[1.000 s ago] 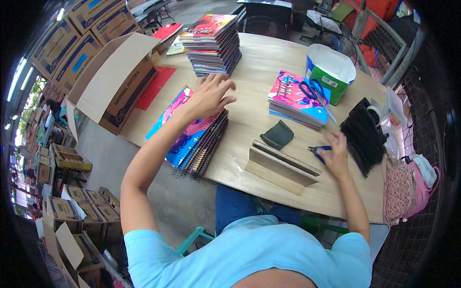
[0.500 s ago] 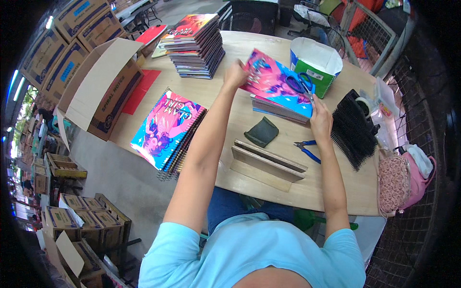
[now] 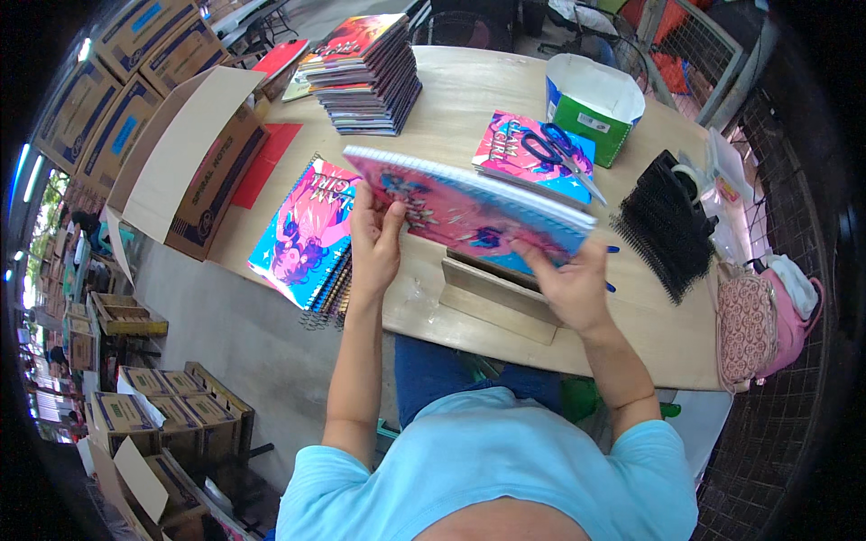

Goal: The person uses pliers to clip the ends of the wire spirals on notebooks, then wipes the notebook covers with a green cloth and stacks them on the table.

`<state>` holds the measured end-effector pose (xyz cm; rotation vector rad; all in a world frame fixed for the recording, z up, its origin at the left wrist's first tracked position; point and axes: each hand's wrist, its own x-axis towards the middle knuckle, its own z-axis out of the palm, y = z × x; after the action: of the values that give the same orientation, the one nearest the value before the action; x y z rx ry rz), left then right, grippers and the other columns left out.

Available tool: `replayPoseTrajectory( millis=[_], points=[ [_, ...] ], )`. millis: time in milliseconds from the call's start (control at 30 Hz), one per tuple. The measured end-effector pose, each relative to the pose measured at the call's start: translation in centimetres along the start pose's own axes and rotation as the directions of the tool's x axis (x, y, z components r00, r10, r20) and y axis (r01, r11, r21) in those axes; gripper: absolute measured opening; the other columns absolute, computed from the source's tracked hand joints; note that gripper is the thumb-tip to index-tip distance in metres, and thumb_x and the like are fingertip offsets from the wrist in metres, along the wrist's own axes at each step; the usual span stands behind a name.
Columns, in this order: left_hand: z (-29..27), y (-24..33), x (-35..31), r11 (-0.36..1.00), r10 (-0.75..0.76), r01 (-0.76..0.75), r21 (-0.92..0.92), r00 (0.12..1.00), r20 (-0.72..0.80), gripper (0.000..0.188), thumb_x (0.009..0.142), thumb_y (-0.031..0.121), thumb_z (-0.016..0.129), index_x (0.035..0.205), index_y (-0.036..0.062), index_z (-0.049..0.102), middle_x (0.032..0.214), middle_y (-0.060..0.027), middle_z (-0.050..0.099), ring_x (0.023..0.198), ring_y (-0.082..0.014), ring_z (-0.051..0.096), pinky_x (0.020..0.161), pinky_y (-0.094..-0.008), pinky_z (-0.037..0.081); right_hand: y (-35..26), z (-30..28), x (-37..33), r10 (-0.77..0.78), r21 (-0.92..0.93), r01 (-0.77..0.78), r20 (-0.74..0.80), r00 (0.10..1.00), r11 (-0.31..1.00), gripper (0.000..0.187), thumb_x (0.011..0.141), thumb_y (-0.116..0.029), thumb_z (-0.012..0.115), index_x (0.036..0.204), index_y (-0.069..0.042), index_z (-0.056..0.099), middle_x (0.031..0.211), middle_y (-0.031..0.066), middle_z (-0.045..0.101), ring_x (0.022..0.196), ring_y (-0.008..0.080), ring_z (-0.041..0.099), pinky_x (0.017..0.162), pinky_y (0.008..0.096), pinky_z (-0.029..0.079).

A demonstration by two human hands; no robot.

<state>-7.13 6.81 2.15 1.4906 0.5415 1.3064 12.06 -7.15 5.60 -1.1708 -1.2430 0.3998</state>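
A pink and blue notebook (image 3: 460, 216) is held tilted between my two hands, above a wooden slotted stand (image 3: 496, 293). My left hand (image 3: 376, 239) grips its left end, thumb on the cover. Its right end is in my right hand (image 3: 573, 279), thumb also across the cover. No coil shows along its upper edge. Behind it lies a short stack of matching notebooks (image 3: 514, 135), with blue-handled scissors (image 3: 561, 155) resting on top. To the left is a stack of spiral-bound notebooks (image 3: 302, 230). Blue-handled cutters (image 3: 612, 288) are mostly hidden behind my right hand.
A tall notebook stack (image 3: 365, 81) stands at the back left, beside an open cardboard box (image 3: 212, 185). At the right are a green and white box (image 3: 591, 126), black spiral coils (image 3: 663, 230) and a pink bag (image 3: 747, 311). More cartons (image 3: 149, 54) are piled at far left.
The notebook has come off the short stack toward me and tilted up, now in both hands. My right hand has let go of the scissors, which lie on the stack.
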Motion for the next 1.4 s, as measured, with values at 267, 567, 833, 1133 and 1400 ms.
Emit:
replayPoseTrajectory(
  millis=[267,567,833,1133,1400],
  points=[
    [-1.7,-4.1,-2.4,0.998,0.034,-0.035,0.052,0.999,0.014,0.049,0.099,0.005,0.051,0.143,-0.0007,0.030,0.132,-0.0095,0.051,0.119,-0.0174,0.050,0.100,-0.0300,0.039,2.0,0.9,-1.6,-0.089,-0.210,0.109,0.102,0.991,0.972,0.017,0.082,-0.002,0.071,0.098,0.002,0.069,0.081,0.0172,0.070,0.064,0.0205,0.067,0.061,0.0315,0.051],
    [-1.7,-4.7,-3.1,0.988,-0.134,0.114,0.099,0.964,0.229,0.075,0.091,-0.007,0.059,0.148,-0.0047,0.010,0.126,-0.0104,0.046,0.118,-0.0177,0.046,0.101,-0.0295,0.041,2.6,-0.5,-3.2,0.006,-0.157,-0.005,0.006,1.000,0.988,0.017,0.081,0.003,0.070,0.098,0.000,0.071,0.084,0.0121,0.073,0.071,0.0188,0.069,0.065,0.0296,0.052],
    [-2.6,-6.5,-4.0,0.964,-0.249,0.217,0.156,0.939,0.237,0.076,0.088,0.001,0.065,0.146,-0.0035,0.017,0.136,-0.0146,0.044,0.124,-0.0215,0.045,0.104,-0.0367,0.040,2.1,-0.7,-3.1,0.113,-0.382,-0.064,0.106,0.988,0.922,0.015,0.079,-0.001,0.072,0.094,-0.001,0.070,0.093,0.0116,0.070,0.087,0.0236,0.066,0.077,0.0312,0.050],
    [3.0,-7.2,-9.3,0.975,-0.091,0.030,0.219,0.957,0.275,0.090,0.090,0.046,0.064,0.148,-0.0056,0.019,0.150,-0.0220,0.032,0.141,-0.0321,0.030,0.116,-0.0413,0.021,8.1,-2.9,-12.7,0.265,0.230,-0.215,-0.214,0.940,0.949,0.081,0.088,-0.045,0.069,0.144,0.001,0.030,0.128,0.0148,0.050,0.121,0.0233,0.046,0.108,0.0409,0.033],
    [6.7,-5.1,-3.8,0.987,-0.147,0.161,0.021,0.942,-0.300,0.049,0.086,0.020,0.070,0.125,0.0019,0.048,0.100,-0.0074,0.054,0.088,-0.0144,0.050,0.079,-0.0278,0.040,9.0,-4.0,-6.7,0.213,0.276,-0.142,-0.249,0.945,0.951,0.055,0.095,-0.044,0.057,0.125,0.002,0.054,0.121,0.0124,0.056,0.113,0.0215,0.051,0.099,0.0384,0.038]
  ],
)
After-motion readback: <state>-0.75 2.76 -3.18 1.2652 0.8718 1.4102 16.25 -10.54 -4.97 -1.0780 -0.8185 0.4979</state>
